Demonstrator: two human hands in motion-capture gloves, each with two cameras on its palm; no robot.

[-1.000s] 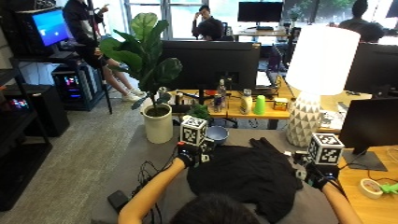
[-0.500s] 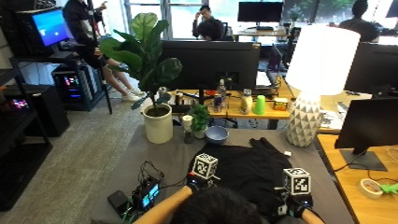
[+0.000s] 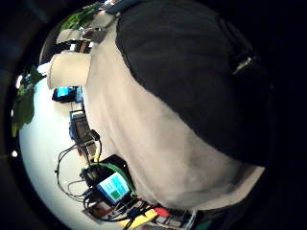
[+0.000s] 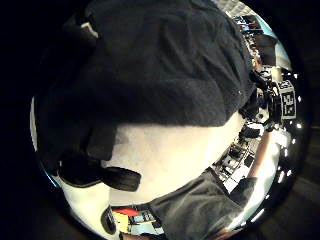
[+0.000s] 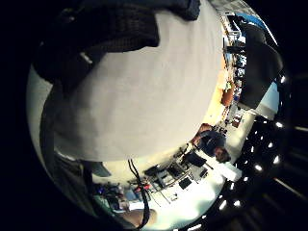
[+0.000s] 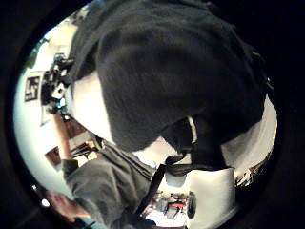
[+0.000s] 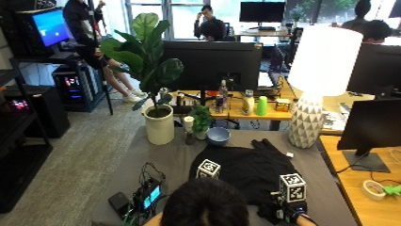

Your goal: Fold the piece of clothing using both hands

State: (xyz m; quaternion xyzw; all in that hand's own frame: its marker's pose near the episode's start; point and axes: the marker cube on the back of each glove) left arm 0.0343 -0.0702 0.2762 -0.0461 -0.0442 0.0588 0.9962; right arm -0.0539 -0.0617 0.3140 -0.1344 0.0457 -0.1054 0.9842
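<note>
1. Both hands have drawn back toward the person since a second ago, from the far edge of the black garment (image 7: 251, 172) to its near edge, and the cloth now lies gathered closer in.
2. Left hand (image 7: 202, 175): mostly hidden behind the person's head in the outside view, at the garment's near left edge; whether its fingers pinch the cloth or lie flat cannot be told.
3. Right hand (image 7: 292, 211): at the garment's near right corner, low beside the head; its fingers are likewise hidden, so its grip cannot be told.
4. Between and beyond the two hands, the garment lies rumpled on the grey worktop (image 7: 160, 157), one part reaching away from the person.
5. Past the garment, well beyond both hands, stand a blue bowl (image 7: 218, 135), a small green plant (image 7: 201, 120) and a white planter (image 7: 159, 125).
6. Beyond the right hand stands a white lamp (image 7: 316, 84); outside the left hand lies a small device with a lit screen (image 7: 150, 194).
</note>
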